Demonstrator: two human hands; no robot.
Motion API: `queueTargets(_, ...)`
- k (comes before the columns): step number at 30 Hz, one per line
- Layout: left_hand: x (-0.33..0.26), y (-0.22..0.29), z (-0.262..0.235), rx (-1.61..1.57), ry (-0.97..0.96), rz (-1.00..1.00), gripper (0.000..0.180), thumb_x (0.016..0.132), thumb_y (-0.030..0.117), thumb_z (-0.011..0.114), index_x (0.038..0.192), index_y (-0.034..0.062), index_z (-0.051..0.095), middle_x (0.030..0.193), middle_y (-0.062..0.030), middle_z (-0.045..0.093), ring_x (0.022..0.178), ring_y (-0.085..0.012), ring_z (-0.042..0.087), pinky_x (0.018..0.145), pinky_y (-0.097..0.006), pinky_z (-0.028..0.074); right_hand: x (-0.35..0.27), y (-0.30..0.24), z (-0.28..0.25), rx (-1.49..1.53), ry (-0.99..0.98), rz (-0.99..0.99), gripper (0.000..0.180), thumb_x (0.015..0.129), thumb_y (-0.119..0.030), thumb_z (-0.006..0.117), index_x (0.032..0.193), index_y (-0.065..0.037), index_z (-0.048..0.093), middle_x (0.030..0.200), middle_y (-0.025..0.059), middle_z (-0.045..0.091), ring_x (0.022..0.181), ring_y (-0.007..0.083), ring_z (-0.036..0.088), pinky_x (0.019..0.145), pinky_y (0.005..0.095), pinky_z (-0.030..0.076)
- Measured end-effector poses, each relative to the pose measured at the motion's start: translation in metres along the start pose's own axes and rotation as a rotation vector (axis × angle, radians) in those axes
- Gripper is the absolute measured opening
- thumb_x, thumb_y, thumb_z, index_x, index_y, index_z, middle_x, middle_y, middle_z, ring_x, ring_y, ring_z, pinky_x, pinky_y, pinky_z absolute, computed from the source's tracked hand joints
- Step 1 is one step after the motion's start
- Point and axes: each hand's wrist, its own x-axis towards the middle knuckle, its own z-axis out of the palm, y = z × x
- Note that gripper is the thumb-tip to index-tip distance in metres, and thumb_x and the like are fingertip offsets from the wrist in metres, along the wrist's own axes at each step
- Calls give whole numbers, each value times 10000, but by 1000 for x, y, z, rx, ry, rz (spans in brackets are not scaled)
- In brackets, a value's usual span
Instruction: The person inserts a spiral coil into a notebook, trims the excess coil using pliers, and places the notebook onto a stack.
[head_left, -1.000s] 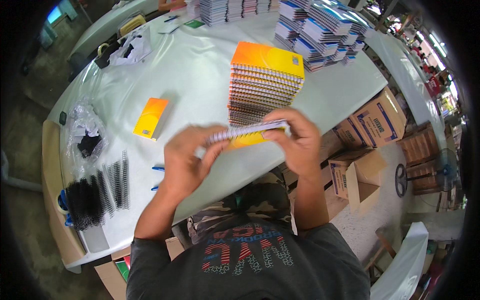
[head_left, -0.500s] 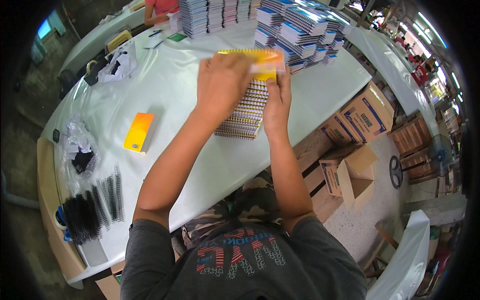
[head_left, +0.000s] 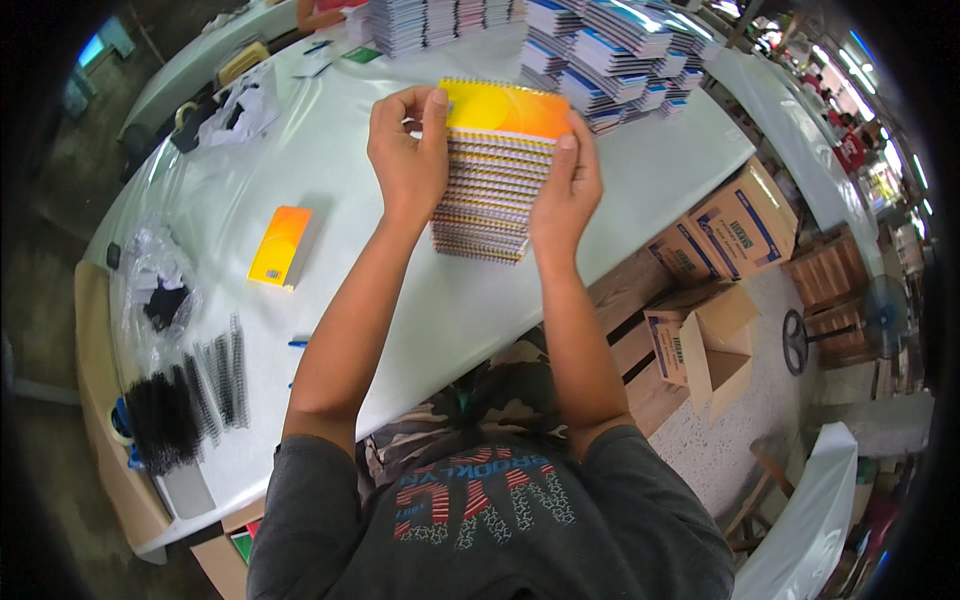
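Left hand (head_left: 405, 160) clamped on left edge of stack (head_left: 495, 170), thumb on the top cover, fingers curled behind. Right hand (head_left: 565, 190) pressed flat against right edge, thumb up at the cover corner. Gripped from both sides, probably to square the edges and keep the pile from fanning. Stack sat upper centre of frame, resting on table (head_left: 640, 190), leaning slightly. Looked like spiral-bound notebooks, orange-yellow cover on top, wire coils showing along the near side. Single notebook (head_left: 281, 246) lay apart, left of centre. Black coils (head_left: 190, 395) heaped at lower left, within reach. Taller stacks (head_left: 610, 50) at top edge. Boxes (head_left: 720, 250) on floor at right.
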Motion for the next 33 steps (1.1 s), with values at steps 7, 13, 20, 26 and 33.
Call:
queueTargets(7,-11,-95,-152,863,-135,9,196,836,172,592,974,35,609,940,-165,618,894,-308,600,759,-404,481,-33,-13,-44,-211,85,-210,426,921,-207,498,1282,5,418,1334,157,439,1246,263,383,1029,405,268)
queueTargets(13,-79,-103,-209,1244,-298,-80,233,843,152,551,1046,54,611,1022,-148,635,870,-300,626,697,-408,502,-121,7,-39,85,-200,102,397,907,-163,491,1251,24,426,1277,163,475,1135,255,484,965,383,361)
queueTargets(20,-139,-3,-185,590,-791,191,300,827,58,545,1119,95,605,1100,-103,626,994,-277,602,854,-379,482,-132,26,-18,884,-699,1514,373,903,-168,531,1204,46,477,1171,148,552,1057,226,560,907,360,456)
queueTargets(26,-149,-28,-182,169,-351,-392,432,914,78,464,1331,23,364,1339,-151,431,1266,-214,369,1036,-309,287,-121,35,-13,541,-933,724,296,872,-116,583,1142,4,562,1052,66,621,941,100,564,868,260,441)
queueTargets(33,-171,-50,-167,-98,-381,-603,370,886,17,462,1254,32,430,1159,-129,525,1119,-207,471,964,-313,348,-141,51,-3,256,-1079,621,252,824,-44,630,1072,-6,606,1042,43,620,915,85,547,817,240,443)
